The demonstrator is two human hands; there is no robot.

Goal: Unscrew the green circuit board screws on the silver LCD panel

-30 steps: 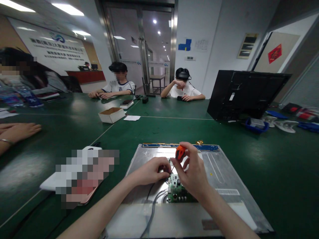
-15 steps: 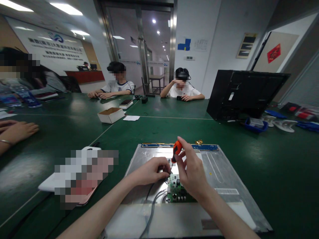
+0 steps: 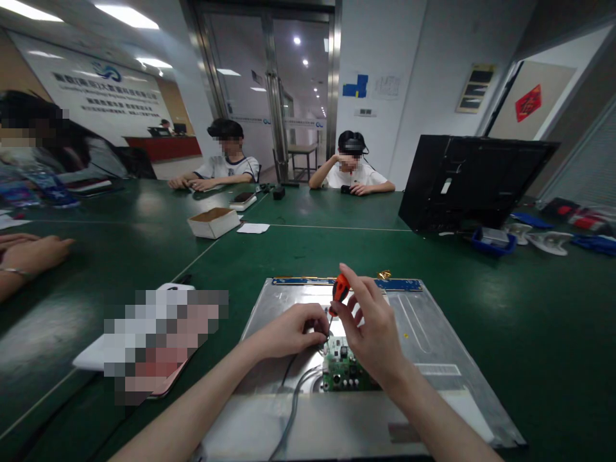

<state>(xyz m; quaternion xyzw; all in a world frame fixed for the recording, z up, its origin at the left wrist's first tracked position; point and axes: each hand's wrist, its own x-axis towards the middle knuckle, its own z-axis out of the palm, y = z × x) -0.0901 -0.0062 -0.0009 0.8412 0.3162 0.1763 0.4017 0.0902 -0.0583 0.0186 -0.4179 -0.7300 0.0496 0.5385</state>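
Fingers of my right hand are closed on the orange and black handle of a screwdriver. Its thin shaft points down to the upper left corner of a green circuit board. My left hand is pinched close by the screwdriver's tip; what lies between its fingertips is too small to make out. Under both hands lies a flat metal display panel, with a blue strip board along its far edge. A grey cable runs from beside the circuit board toward me.
Phones lie left of the panel. Further back are an open cardboard box, a white paper, a black monitor casing and a blue tray. Other people sit around the green table, one with hands at the left edge.
My right hand and the screwdriver handle have shifted slightly left, and the fingers have turned a little on the handle. My left hand has stayed in place.
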